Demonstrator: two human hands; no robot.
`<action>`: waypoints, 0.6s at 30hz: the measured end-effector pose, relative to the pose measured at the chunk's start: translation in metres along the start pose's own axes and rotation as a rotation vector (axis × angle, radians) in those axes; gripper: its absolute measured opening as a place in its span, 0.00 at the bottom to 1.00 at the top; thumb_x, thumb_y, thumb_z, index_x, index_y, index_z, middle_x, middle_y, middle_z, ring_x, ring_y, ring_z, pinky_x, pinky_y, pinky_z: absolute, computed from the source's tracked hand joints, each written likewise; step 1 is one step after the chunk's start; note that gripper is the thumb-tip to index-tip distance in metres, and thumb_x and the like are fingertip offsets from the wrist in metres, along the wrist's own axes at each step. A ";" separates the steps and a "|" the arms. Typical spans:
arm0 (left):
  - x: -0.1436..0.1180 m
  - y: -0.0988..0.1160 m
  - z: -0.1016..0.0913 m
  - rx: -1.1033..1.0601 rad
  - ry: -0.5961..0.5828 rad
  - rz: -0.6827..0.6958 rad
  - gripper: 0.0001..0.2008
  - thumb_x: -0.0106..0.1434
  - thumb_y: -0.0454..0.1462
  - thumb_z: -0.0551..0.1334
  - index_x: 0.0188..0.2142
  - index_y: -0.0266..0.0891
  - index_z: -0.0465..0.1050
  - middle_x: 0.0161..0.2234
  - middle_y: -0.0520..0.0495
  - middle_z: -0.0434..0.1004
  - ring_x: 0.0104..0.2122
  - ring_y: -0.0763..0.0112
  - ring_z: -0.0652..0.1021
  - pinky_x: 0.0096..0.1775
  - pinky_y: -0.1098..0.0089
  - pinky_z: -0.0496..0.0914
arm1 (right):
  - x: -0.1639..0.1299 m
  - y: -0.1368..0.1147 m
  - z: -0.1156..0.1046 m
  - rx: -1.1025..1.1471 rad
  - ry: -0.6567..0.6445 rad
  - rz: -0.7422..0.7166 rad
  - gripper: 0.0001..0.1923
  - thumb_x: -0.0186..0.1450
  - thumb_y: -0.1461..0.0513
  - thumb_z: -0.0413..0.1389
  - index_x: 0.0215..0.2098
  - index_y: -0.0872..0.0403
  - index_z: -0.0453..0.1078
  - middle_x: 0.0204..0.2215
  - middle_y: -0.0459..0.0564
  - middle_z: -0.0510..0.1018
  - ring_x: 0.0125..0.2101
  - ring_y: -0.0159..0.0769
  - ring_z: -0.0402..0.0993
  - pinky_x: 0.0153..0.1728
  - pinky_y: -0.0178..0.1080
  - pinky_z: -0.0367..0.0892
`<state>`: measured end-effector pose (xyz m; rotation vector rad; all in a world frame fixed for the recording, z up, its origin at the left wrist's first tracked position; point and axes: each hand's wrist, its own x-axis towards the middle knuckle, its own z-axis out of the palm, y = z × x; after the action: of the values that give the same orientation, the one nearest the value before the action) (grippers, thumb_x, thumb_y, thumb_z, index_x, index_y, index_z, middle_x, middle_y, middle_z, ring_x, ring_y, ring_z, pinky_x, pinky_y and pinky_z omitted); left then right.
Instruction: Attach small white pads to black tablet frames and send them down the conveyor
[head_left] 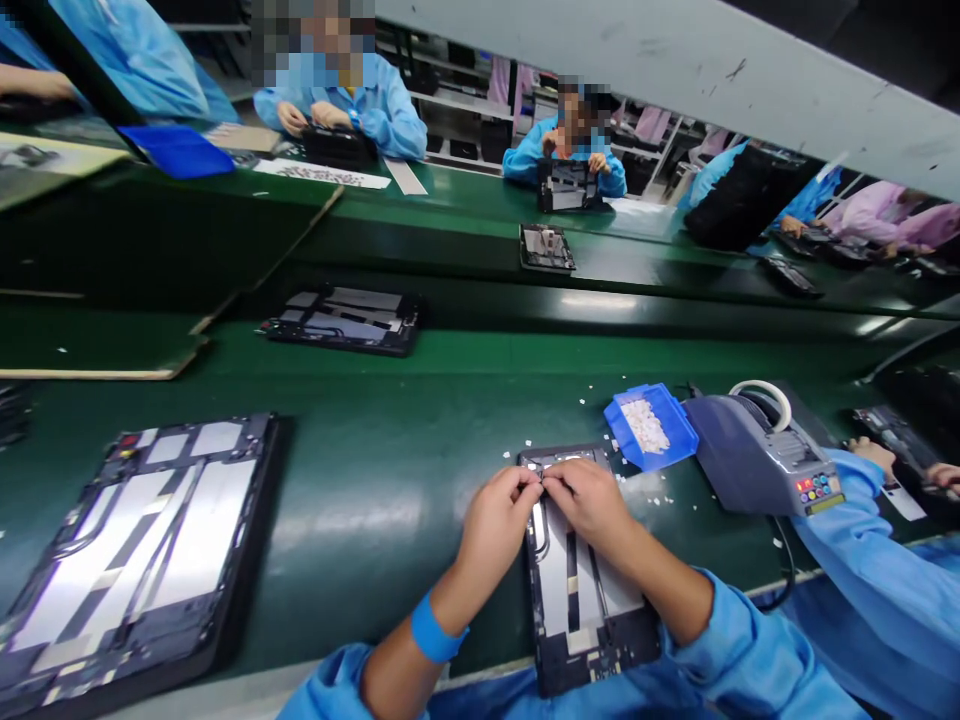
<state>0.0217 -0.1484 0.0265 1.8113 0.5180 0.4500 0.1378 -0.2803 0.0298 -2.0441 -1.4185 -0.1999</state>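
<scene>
A tiny part was pinched between the fingertips of the left hand (501,512) and right hand (589,497) above the open tablet (577,590), where it could easily be dropped or misplaced.

Opened tablet chassis on worktop: five (581,590) (142,550) (341,320) (547,247) (566,185). Blue parts tray (651,427): one. Grey tape dispenser (757,455): one.

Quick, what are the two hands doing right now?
Left hand: fingers curled, pinching at the top of the open tablet; what it pinches cannot be told.
Right hand: same, fingertips meeting the left's.
</scene>
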 end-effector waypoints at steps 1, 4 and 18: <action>-0.001 0.001 0.000 0.004 -0.011 0.003 0.08 0.64 0.41 0.60 0.32 0.43 0.77 0.32 0.50 0.80 0.34 0.64 0.76 0.38 0.67 0.66 | -0.001 0.000 0.000 -0.013 0.009 -0.013 0.07 0.71 0.63 0.56 0.38 0.51 0.77 0.31 0.49 0.83 0.34 0.39 0.79 0.39 0.39 0.71; -0.003 0.002 0.001 0.005 -0.027 0.010 0.08 0.64 0.40 0.60 0.31 0.43 0.77 0.32 0.50 0.80 0.34 0.64 0.76 0.38 0.67 0.66 | -0.003 -0.003 0.001 -0.052 0.044 -0.002 0.09 0.70 0.64 0.55 0.35 0.52 0.76 0.29 0.49 0.81 0.32 0.39 0.78 0.39 0.38 0.71; 0.005 -0.001 -0.007 -0.028 -0.165 -0.113 0.08 0.65 0.43 0.60 0.33 0.43 0.72 0.29 0.52 0.75 0.30 0.67 0.73 0.33 0.70 0.65 | -0.005 -0.001 0.000 0.099 0.011 0.006 0.09 0.74 0.60 0.54 0.42 0.52 0.76 0.35 0.50 0.83 0.36 0.39 0.79 0.42 0.41 0.72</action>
<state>0.0218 -0.1400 0.0275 1.7640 0.4940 0.2269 0.1345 -0.2842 0.0279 -1.9644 -1.3877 -0.1350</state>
